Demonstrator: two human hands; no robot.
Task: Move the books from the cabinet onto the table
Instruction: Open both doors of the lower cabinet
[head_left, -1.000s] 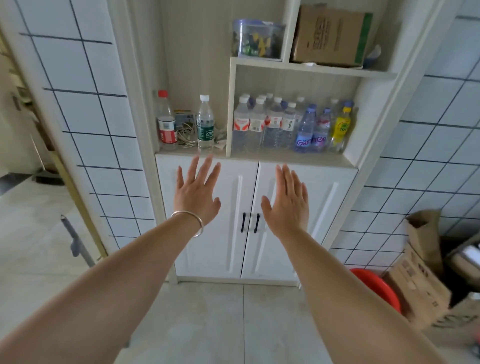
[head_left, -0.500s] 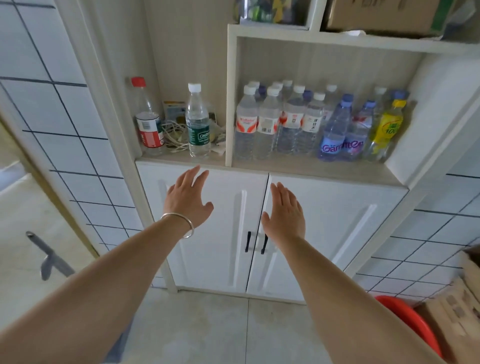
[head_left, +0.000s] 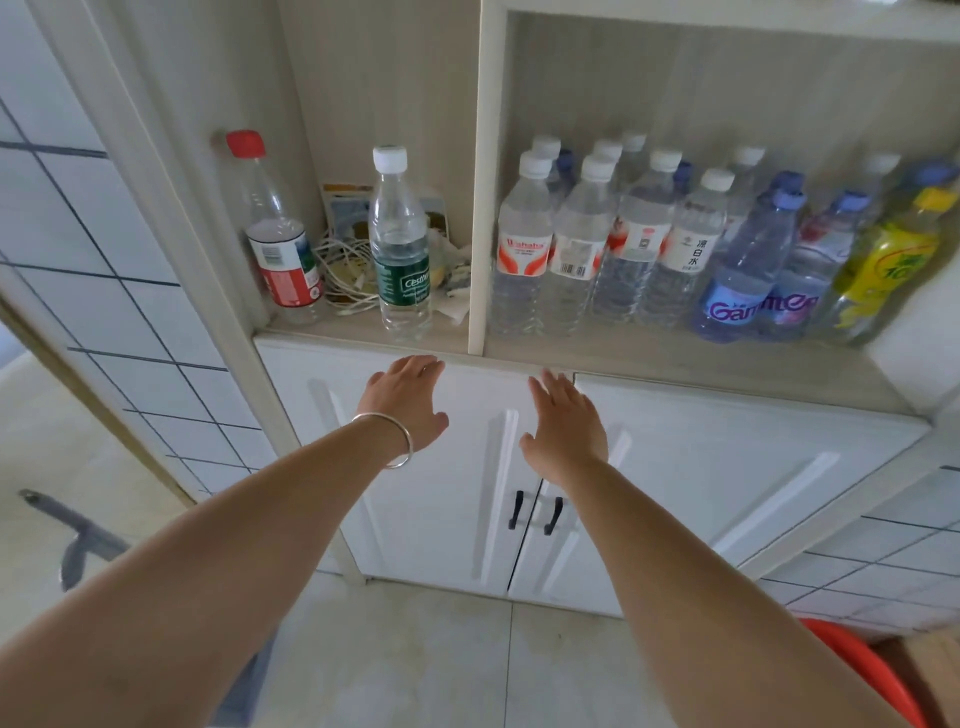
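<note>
**A:** White cabinet (head_left: 727, 467), both doors closed, a pair of black handles (head_left: 516, 509) at the seam between them.

**B:** And the hands?

**A:** Before the left door, above the handles: left hand (head_left: 402, 402), silver bangle (head_left: 400, 441) at the wrist. Fingers straight and slightly spread, reaching almost to the door's top edge, holding nothing. Over the seam, also above the handles: right hand (head_left: 563, 423), fingers straight and close together, holding nothing. Touching the doors or only near them: cannot tell.

**B:** Any books?

**A:** None in view; inside of the cabinet hidden behind the closed doors.

**B:** Above the doors?

**A:** Open shelf. Over the left door, a red-capped bottle (head_left: 278, 234), a green-labelled bottle (head_left: 401, 244), and a tangle of white cables (head_left: 343, 265) between and behind them. Over the right door, a crowd of upright water bottles (head_left: 623, 244), with a yellow one at the far right.

**B:** Below the doors?

**A:** Pale tiled floor (head_left: 415, 649) at their foot; red basin (head_left: 862, 670) rim low to the right.
</note>
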